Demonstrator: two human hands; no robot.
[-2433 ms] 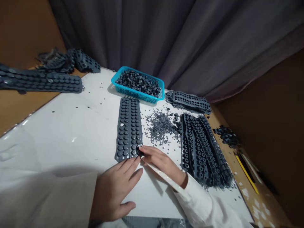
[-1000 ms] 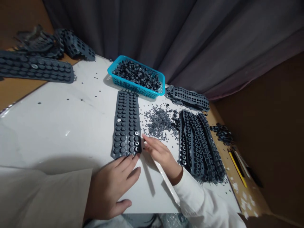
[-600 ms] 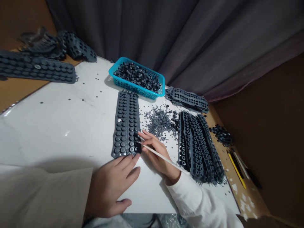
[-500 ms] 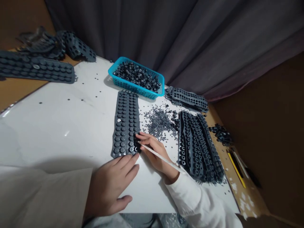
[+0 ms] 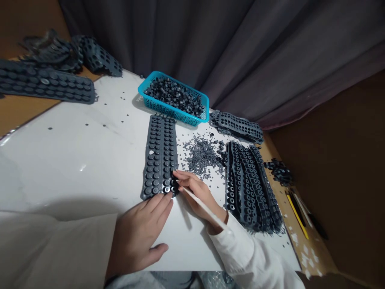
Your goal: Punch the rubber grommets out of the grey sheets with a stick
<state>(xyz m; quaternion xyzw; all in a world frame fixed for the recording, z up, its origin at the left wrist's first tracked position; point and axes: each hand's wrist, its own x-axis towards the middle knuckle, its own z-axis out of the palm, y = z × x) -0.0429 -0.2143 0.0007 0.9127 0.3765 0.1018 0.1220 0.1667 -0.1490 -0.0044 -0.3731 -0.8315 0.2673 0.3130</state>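
Note:
A dark grey rubber sheet (image 5: 162, 154) with rows of round raised caps lies lengthwise in front of me. My left hand (image 5: 142, 228) rests its stretched-out fingertips on the sheet's near edge, thumb apart. At the near right corner, my right hand (image 5: 198, 194) is closed around a slim white stick-like tool (image 5: 207, 210). The tool's tip points at the caps in the right-hand rows; its exact end is hard to make out. Some nearest caps there show pale rings. Small dark discs (image 5: 203, 154) lie heaped right of the sheet.
Behind the sheet stands a blue basket (image 5: 173, 109) full of small black parts. Further rubber sheets (image 5: 252, 184) are stacked at right, another bundle (image 5: 237, 125) behind them. More sheets (image 5: 45, 82) lie at far left. A yellow tool (image 5: 297, 214) and white scraps lie at the right.
Both hands stay nearly in place at the sheet's near end. The rear end of the white tool has dipped slightly, and the view has shifted a little.

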